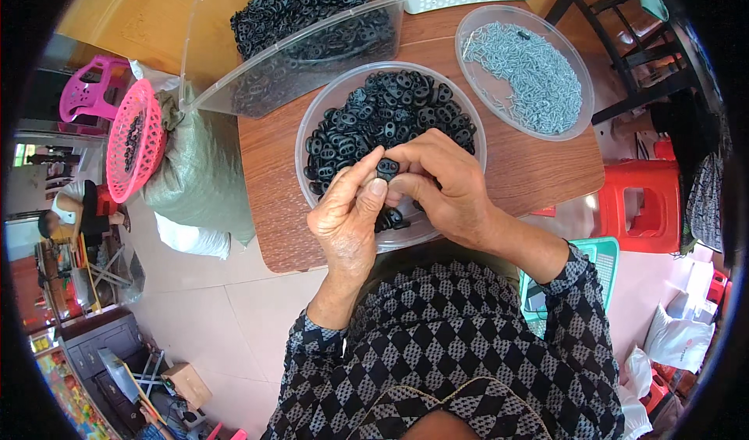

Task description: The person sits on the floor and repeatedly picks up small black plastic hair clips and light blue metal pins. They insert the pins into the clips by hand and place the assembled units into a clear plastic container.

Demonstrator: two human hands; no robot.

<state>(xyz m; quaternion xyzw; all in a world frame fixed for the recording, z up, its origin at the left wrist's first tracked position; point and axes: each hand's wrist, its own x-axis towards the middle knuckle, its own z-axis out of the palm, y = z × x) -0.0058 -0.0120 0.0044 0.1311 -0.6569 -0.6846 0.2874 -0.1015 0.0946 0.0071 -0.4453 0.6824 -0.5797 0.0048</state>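
Note:
Between my fingertips is a small black plastic piece with two holes [387, 168], over a round clear tub [421, 233]. My left hand [349, 210] pinches it from the left with thumb and forefinger. From the right, the thumb and fingers of my right hand [445, 186] close on the same piece. Many similar black two-holed pieces [374, 116] fill the tub, with a few lying near its front under my hands. My fingers partly hide the held piece.
The tub stands on a brown wooden table [273, 175]. Behind it is a clear bin [214, 101] of black pieces; at right, a round tray [491, 89] of small silvery metal parts. Around the table are a pink basket [148, 167], a full sack [195, 175], and a red stool [644, 237].

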